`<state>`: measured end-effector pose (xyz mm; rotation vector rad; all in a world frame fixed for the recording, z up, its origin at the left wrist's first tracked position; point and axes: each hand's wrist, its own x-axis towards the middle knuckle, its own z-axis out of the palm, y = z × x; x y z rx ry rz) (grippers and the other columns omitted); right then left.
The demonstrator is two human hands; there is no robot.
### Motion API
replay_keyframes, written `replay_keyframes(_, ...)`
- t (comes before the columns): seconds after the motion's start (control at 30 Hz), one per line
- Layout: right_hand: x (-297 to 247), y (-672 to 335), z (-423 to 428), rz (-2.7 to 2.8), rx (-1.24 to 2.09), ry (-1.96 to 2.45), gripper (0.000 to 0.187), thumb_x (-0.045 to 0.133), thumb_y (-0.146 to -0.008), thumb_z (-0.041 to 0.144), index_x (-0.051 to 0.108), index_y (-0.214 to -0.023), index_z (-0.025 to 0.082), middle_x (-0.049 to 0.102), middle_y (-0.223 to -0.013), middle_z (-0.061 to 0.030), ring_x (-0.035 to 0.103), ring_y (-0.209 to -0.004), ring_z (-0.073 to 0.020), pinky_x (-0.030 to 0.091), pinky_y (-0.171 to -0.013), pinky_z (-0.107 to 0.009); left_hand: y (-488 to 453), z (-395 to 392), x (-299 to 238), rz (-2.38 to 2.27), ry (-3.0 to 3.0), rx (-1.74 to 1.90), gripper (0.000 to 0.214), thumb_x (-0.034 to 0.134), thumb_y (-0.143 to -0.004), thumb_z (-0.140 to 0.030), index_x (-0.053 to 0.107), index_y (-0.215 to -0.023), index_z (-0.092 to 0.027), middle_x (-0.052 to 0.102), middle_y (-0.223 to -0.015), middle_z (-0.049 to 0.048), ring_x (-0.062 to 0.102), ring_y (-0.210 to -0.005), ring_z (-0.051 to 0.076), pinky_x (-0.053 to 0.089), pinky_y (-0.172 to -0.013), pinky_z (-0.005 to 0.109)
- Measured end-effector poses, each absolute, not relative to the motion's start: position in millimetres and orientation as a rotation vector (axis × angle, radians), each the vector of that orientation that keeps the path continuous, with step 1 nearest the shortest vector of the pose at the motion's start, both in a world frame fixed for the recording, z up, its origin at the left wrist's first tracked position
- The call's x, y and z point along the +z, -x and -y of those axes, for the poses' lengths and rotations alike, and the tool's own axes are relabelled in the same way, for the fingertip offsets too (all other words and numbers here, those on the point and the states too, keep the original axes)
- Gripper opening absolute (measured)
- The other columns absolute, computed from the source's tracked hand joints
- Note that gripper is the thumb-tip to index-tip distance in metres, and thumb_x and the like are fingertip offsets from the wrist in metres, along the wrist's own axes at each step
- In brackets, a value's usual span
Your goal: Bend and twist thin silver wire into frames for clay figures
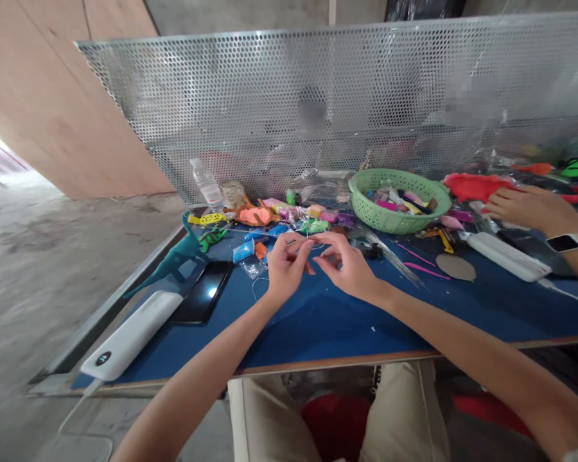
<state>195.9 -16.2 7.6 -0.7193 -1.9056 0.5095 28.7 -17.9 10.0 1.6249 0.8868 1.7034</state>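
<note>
Both my hands meet over the blue table top (318,321). My left hand (284,266) is curled, its fingertips pinching a thin silvery wire (304,242). My right hand (349,266) pinches the same wire from the other side, fingertips almost touching the left hand's. A loop of the wire trails down to the left of my left wrist. Just beyond the hands lie several small packets of coloured clay (313,224).
A green basket (399,221) of coloured bits stands behind my right hand. A teal dinosaur (178,256), a phone (205,292) and a white power bank (135,333) lie at left. Another person's hand (530,208) with a watch rests at right near a second white power bank (503,256). A perforated metal screen (341,96) backs the table.
</note>
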Motion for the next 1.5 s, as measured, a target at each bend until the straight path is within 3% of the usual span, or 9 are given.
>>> replay_keyframes(0.1,13,-195,10,1.807,0.288,0.690,0.043,0.063,-0.092,0.034,0.047,-0.132,0.029,0.059,-0.131,-0.0104,0.067,-0.084,-0.0195,0.058,-0.066,-0.036,-24,20,17,-0.798,-1.587,1.750,0.025,0.069,-0.092,-0.038,0.050,-0.097,-0.021,0.076,-0.082,0.0001,0.062,-0.038,0.009,0.044,-0.035,0.017)
replay_keyframes(0.17,17,-196,4,1.787,0.140,0.686,0.060,0.069,-0.088,0.039,0.040,-0.140,0.028,0.052,-0.140,-0.0132,0.064,-0.108,-0.0274,0.057,-0.087,-0.047,-18,19,24,-0.739,-1.573,1.743,0.025,0.069,-0.093,-0.037,0.050,-0.097,-0.021,0.077,-0.091,0.0026,0.063,-0.042,0.009,0.047,-0.039,0.018)
replay_keyframes(0.23,22,-196,-5,1.894,0.060,0.703,0.081,0.073,-0.083,0.047,0.031,-0.149,0.028,0.045,-0.150,-0.0143,0.048,-0.134,-0.0352,0.044,-0.109,-0.058,-11,17,31,-0.675,-1.572,1.704,0.025,0.070,-0.092,-0.037,0.051,-0.095,-0.021,0.077,-0.090,0.0030,0.064,-0.046,0.009,0.051,-0.044,0.020)
replay_keyframes(0.33,31,-193,-20,2.125,0.069,0.719,0.096,0.073,-0.079,0.059,0.022,-0.155,0.030,0.039,-0.158,-0.0123,0.033,-0.146,-0.0386,0.029,-0.118,-0.063,-2,11,39,-0.560,-1.511,1.680,0.024,0.072,-0.091,-0.035,0.053,-0.093,-0.021,0.076,-0.084,0.0017,0.059,-0.046,0.006,0.049,-0.047,0.019)
replay_keyframes(0.57,46,-185,-22,2.224,0.404,0.714,0.080,0.063,-0.091,0.049,0.024,-0.158,0.027,0.065,-0.125,-0.0105,0.065,-0.103,-0.0283,0.054,-0.090,-0.046,8,-3,49,-0.486,-1.254,1.883,0.025,0.079,-0.085,-0.036,0.060,-0.091,-0.021,0.072,-0.088,-0.0001,0.050,-0.050,0.003,0.046,-0.051,0.018)
replay_keyframes(0.77,50,-207,7,2.228,0.339,0.885,0.076,0.068,-0.087,0.044,0.036,-0.154,0.027,0.065,-0.119,-0.0095,0.062,-0.092,-0.0256,0.054,-0.080,-0.043,13,-13,40,-0.721,-1.288,1.803,0.024,0.076,-0.085,-0.040,0.066,-0.088,-0.019,0.071,-0.085,0.0021,0.048,-0.051,0.004,0.041,-0.046,0.019)
replay_keyframes(1.0,54,-252,3,2.238,0.704,0.953,0.069,0.067,-0.086,0.047,0.046,-0.149,0.029,0.066,-0.119,-0.0088,0.054,-0.061,-0.0133,0.050,-0.059,-0.034,12,-18,26,-0.879,-1.560,1.595,0.026,0.070,-0.090,-0.043,0.073,-0.095,-0.017,0.073,-0.084,0.0061,0.051,-0.053,0.008,0.041,-0.049,0.022)
replay_keyframes(1.33,40,-281,-8,2.351,0.514,1.092,0.063,0.066,-0.085,0.049,0.050,-0.142,0.025,0.068,-0.125,-0.0114,0.064,-0.075,-0.0204,0.050,-0.069,-0.037,14,-17,17,-1.134,-2.046,1.295,0.031,0.061,-0.095,-0.045,0.077,-0.102,-0.019,0.077,-0.092,0.0071,0.064,-0.067,0.015,0.048,-0.057,0.025)
replay_keyframes(1.5,30,-270,-2,2.321,0.549,1.075,0.083,0.068,-0.084,0.052,0.034,-0.155,0.027,0.064,-0.125,-0.0131,0.063,-0.074,-0.0201,0.052,-0.067,-0.038,13,-23,13,-1.263,-2.133,1.429,0.027,0.064,-0.093,-0.043,0.080,-0.097,-0.021,0.077,-0.101,0.0067,0.069,-0.077,0.017,0.051,-0.063,0.026)
